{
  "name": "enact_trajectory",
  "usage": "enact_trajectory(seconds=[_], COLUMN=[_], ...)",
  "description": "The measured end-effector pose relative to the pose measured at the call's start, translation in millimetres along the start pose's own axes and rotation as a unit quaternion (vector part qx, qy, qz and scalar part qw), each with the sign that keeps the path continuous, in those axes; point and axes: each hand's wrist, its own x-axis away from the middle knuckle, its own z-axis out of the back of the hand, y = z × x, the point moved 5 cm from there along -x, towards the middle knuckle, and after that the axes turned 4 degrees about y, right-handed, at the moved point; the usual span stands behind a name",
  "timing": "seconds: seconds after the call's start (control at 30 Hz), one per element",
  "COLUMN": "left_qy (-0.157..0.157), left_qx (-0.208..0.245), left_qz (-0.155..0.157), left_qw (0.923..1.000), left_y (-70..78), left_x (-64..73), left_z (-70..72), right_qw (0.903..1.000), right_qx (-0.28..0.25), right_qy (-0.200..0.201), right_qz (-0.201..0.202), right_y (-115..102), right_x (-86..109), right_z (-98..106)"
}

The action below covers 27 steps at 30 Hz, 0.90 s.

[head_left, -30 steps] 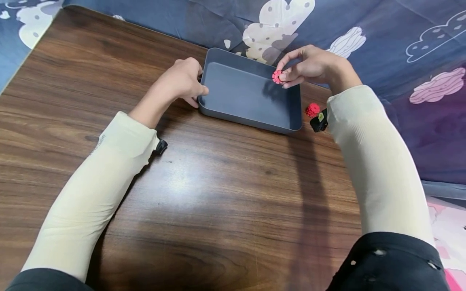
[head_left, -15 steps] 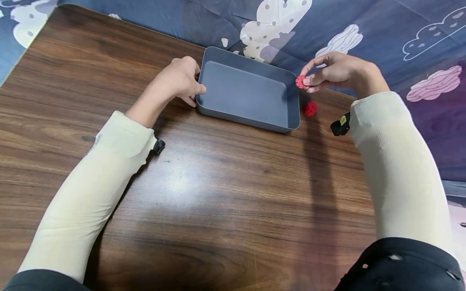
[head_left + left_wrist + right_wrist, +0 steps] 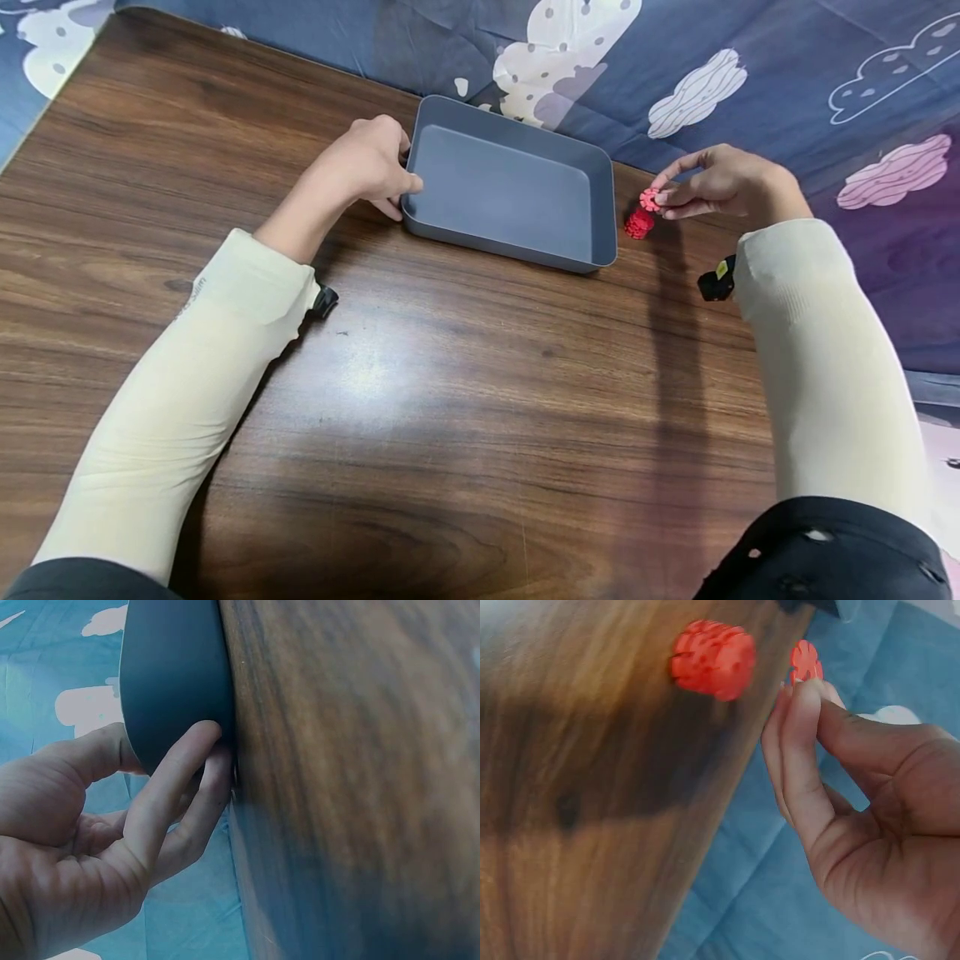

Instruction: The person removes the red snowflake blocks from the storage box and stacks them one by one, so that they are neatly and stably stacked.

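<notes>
My left hand [image 3: 375,167] grips the left end of a grey rectangular tray [image 3: 510,253], thumb over the rim and fingers along the outer wall. In the left wrist view, fingertips [image 3: 206,733] lie against the dark tray wall [image 3: 176,667], low near the tabletop. Between thumb and fingers my right hand [image 3: 723,185] pinches a red notched plastic disc [image 3: 649,199]. Just below that disc in the head view, a stack of similar red discs [image 3: 639,225] stands on the table beside the tray's right end. The right wrist view shows the held disc [image 3: 805,661] apart from the stack [image 3: 714,660].
The brown wood-grain table [image 3: 420,400] stretches in front of the tray. Behind it hangs a dark blue cloth [image 3: 435,42] with cloud prints, close to the tray's far wall. A small black device [image 3: 717,279] is strapped at the right wrist.
My right hand has moved right and toward me with the red disc, from over the tray to above the stack. The left hand keeps its grip on the tray.
</notes>
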Motion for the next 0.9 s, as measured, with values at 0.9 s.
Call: enact_trajectory(seconds=[0.9], left_qy=[0.005], left_qx=[-0.025], left_qz=[0.005], left_qw=[0.9997], left_y=[0.3], left_x=[-1.7], left_z=[1.4], right_qw=[0.9999], right_qx=[0.014], right_qy=[-0.005], right_qz=[-0.001], right_y=[22], right_x=[-10.7], right_z=[-5])
